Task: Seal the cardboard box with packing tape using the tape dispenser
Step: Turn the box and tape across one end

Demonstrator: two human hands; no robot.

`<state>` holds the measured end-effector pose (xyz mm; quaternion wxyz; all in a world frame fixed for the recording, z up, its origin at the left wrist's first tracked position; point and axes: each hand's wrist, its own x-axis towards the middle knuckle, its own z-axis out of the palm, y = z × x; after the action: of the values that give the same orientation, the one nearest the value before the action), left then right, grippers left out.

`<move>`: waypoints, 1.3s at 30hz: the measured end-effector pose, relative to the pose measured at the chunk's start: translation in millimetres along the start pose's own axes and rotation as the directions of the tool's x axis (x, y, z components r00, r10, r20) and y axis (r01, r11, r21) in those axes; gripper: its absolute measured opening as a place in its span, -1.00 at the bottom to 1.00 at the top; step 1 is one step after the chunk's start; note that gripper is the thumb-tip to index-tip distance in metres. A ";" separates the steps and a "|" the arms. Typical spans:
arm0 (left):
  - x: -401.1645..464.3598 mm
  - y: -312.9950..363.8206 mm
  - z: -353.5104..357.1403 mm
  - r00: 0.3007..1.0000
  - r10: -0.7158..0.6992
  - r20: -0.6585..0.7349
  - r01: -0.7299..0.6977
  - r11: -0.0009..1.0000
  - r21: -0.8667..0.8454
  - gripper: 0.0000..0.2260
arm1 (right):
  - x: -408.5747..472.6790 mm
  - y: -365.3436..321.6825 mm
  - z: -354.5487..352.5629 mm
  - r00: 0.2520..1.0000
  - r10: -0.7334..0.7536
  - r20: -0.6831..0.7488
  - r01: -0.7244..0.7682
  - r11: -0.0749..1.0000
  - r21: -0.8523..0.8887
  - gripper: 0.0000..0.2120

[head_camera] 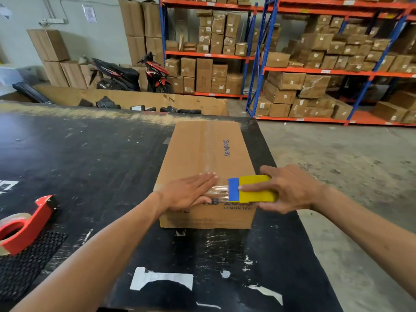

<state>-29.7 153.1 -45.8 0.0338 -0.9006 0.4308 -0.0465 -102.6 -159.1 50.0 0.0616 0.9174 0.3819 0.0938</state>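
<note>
While the long brown cardboard box (206, 167) lies lengthwise on the scuffed black worktable (94, 154), near its right edge, a person leans over its near end with both bare arms out. Their left hand (188, 191) lies flat and open on the box top, fingers together and pointing right, pressing on a strip of clear packing tape (217, 191) that crosses the near end. Their right hand (284, 188) is closed around a yellow block-shaped tape dispenser with a blue front edge (252, 189), thumb underneath and forefinger laid along its top; the blue edge sits just beside the left fingertips, with the shiny tape stretched between the 2. Another band of clear tape (210, 145) runs down the middle seam of the lid, beside blue printed lettering. Off to the left, well apart from the box, a red handheld tape gun with a roll of tan tape (23, 224) rests on a black mesh mat (24, 264) at the table's edge. Behind the table stand orange-and-blue storage racks stacked with brown cartons (315, 64), and 2 parked motor scooters (132, 74).
</note>
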 end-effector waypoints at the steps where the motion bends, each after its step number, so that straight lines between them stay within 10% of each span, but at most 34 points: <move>1: 0.0 -1.2 0.1 1.000 0.006 -0.016 -0.006 1.000 -0.002 -0.30 | -11.4 12.0 0.8 1.000 0.017 -0.001 -0.017 1.000 0.004 -0.49; 12: 44.9 34.1 -22.1 0.996 -0.016 -0.088 0.032 0.981 0.191 -0.30 | -40.4 64.6 32.3 0.999 -0.039 -0.025 0.040 0.999 0.034 -0.41; 25: 82.9 49.2 -3.5 0.998 -0.053 0.033 0.054 0.998 -0.036 -0.27 | -94.7 102.4 31.2 0.987 -0.067 -0.146 0.076 0.995 0.060 -0.55; 39: 81.8 61.6 -12.9 0.990 -0.116 0.082 0.111 0.992 0.063 -0.27 | -44.9 49.4 69.6 0.983 -0.101 0.156 0.138 0.959 -0.249 -0.64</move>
<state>-27.6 50.6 -34.8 0.0757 -0.9234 0.3757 -0.0222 -84.3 -228.6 -14.3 0.2134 0.8810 0.4158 0.0733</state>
